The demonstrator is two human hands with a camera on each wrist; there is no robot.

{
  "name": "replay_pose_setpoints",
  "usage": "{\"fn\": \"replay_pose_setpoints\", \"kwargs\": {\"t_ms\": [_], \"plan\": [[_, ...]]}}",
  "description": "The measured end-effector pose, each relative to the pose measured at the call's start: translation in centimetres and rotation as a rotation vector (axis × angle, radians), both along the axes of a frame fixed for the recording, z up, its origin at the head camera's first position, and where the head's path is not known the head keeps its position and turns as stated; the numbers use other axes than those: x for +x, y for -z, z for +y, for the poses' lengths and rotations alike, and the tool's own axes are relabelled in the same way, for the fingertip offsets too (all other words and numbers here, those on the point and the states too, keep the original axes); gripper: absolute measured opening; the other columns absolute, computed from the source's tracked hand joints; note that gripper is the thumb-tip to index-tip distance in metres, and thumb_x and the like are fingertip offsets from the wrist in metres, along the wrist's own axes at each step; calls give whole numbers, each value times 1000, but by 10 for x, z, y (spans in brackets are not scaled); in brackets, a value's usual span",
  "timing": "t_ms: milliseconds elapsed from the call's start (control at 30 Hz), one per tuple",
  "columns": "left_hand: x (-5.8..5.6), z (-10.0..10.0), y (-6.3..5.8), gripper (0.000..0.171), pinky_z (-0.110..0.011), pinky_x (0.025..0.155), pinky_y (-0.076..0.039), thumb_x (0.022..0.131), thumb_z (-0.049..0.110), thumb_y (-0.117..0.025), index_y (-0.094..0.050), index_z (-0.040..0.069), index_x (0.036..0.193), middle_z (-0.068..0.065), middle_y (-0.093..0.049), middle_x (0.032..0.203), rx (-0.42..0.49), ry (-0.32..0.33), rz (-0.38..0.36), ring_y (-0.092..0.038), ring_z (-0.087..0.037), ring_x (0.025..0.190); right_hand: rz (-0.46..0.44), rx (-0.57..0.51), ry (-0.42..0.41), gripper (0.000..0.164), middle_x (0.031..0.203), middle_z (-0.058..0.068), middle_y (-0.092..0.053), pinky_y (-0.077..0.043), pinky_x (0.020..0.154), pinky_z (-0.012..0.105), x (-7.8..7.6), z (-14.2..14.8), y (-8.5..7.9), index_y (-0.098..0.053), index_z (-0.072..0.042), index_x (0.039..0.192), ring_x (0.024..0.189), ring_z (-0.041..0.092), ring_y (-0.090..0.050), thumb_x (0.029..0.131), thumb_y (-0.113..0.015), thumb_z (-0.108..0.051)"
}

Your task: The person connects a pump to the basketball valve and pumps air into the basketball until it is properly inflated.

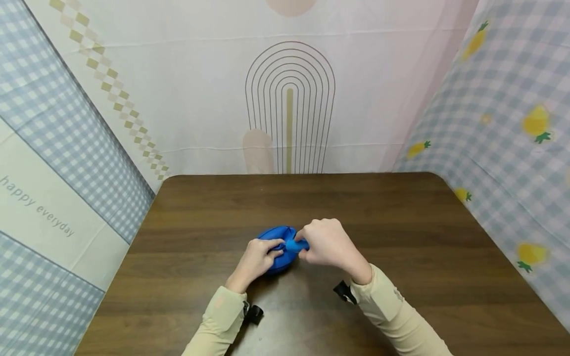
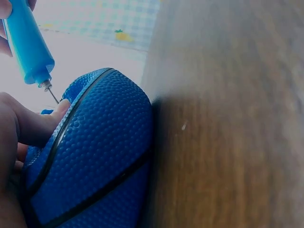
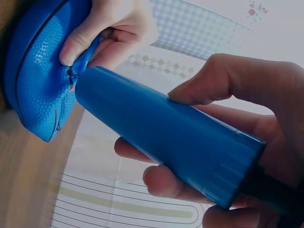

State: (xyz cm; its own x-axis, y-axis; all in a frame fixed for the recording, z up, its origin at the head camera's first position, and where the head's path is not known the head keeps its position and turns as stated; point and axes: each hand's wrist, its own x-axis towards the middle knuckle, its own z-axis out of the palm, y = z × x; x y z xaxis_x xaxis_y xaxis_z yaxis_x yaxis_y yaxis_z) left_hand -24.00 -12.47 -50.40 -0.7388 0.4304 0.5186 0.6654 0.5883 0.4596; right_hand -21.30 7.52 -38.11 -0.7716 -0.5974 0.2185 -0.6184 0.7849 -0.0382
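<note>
- A partly collapsed blue ball (image 1: 279, 265), its pebbled skin crossed by black seam lines, rests on the surface (image 1: 178, 277) just below the center of the head frame.
- A blue hand pump (image 3: 166, 133) meets the ball's puckered side, running from center left to lower right in the right wrist frame, where a black rod (image 3: 270, 192) extends from its rear end.
- A thin metal needle (image 2: 53, 95) juts from the pump's nose at the upper left of the left wrist frame, its tip beside the left thumb; whether it has entered the ball cannot be told.
- The left hand (image 1: 256, 259), left of the ball's middle in the head frame, pinches the folded skin, fingers and thumb clamped on the ball close to the needle.
- The right hand (image 1: 327, 244), right of the ball, grips the pump, fingers curled around its barrel.
- Pale sleeves (image 1: 221, 316) enter from the bottom of the head frame, a small black device (image 1: 255, 314) at the left cuff and another at the right.
- Behind the dark wood-grain surface, a pale backdrop (image 1: 200, 99) with a line-drawn arch (image 1: 289, 109) fills the upper center.
- Blue-checked cloth (image 1: 503, 163) with yellow fruit hangs at right; a checked panel (image 1: 53, 89) at left reads "happy everyday."
</note>
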Motion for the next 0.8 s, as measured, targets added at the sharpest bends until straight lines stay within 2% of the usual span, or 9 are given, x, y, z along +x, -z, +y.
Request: {"fn": "replay_pose_setpoints", "kwargs": {"t_ms": [100, 167, 233, 300, 367, 433, 500, 567, 800], "plan": [[2, -4, 0, 16, -27, 68, -56, 83, 6, -74, -75, 8, 98, -7, -76, 89, 2, -13, -7, -70, -15, 71, -29, -7, 3, 5, 53, -12, -25, -12, 46, 21, 1, -2, 1, -73, -23, 78, 48, 6, -22, 73, -74, -22], [2, -5, 1, 16, -28, 68, -56, 83, 6, -74, -76, 7, 99, -8, -76, 90, 28, -15, -26, -70, -16, 70, -68, -23, 10, 12, 54, -13, -40, -17, 44, 20, -1, 1, 2, -77, -22, 87, 49, 5, -29, 75, -74, -24], [1, -6, 2, 18, -31, 71, -57, 83, 7, -74, -76, 6, 101, -9, -76, 93, 77, -11, -54, -71, -18, 74, -142, -62, 16, 19, 62, -12, -57, -25, 44, 20, -4, 10, 2, -78, -22, 95, 51, 5, -38, 77, -74, -25], [1, -6, 5, 19, -33, 74, -57, 83, 8, -74, -76, 7, 102, -10, -76, 95, 123, 0, -85, -72, -20, 78, -227, -101, 27, 21, 68, -11, -64, -30, 46, 21, -7, 20, 3, -78, -22, 99, 54, 5, -42, 78, -73, -25], [1, -5, 7, 20, -33, 75, -57, 84, 9, -74, -76, 9, 103, -10, -76, 96, 161, 15, -109, -72, -21, 80, -286, -133, 41, 22, 66, -12, -63, -32, 47, 22, -7, 30, 3, -77, -23, 101, 54, 5, -43, 80, -72, -24], [1, -5, 8, 19, -32, 77, -57, 84, 10, -74, -76, 11, 103, -9, -76, 96, 183, 23, -120, -73, -21, 85, -322, -149, 44, 24, 58, -13, -54, -30, 45, 22, -6, 35, 2, -77, -23, 104, 50, 5, -40, 81, -70, -23], [1, -7, 8, 19, -29, 75, -56, 84, 10, -74, -76, 12, 102, -8, -76, 95, 192, 22, -124, -72, -19, 83, -320, -142, 44, 26, 53, -12, -45, -28, 44, 21, -3, 36, 1, -76, -23, 106, 47, 5, -37, 81, -69, -22], [0, -9, 8, 19, -27, 73, -55, 84, 9, -74, -76, 12, 102, -8, -76, 95, 205, 23, -121, -71, -17, 80, -313, -137, 41, 27, 50, -12, -42, -27, 43, 21, -2, 37, 0, -76, -24, 107, 45, 4, -36, 81, -68, -21], [-2, -14, 8, 18, -31, 76, -57, 82, 8, -75, -77, 11, 100, -8, -77, 93, 230, 6, -122, -73, -21, 85, -283, -116, 24, 26, 52, -13, -46, -29, 43, 21, 1, 36, -8, -76, -24, 107, 46, 3, -38, 82, -69, -21]]}}
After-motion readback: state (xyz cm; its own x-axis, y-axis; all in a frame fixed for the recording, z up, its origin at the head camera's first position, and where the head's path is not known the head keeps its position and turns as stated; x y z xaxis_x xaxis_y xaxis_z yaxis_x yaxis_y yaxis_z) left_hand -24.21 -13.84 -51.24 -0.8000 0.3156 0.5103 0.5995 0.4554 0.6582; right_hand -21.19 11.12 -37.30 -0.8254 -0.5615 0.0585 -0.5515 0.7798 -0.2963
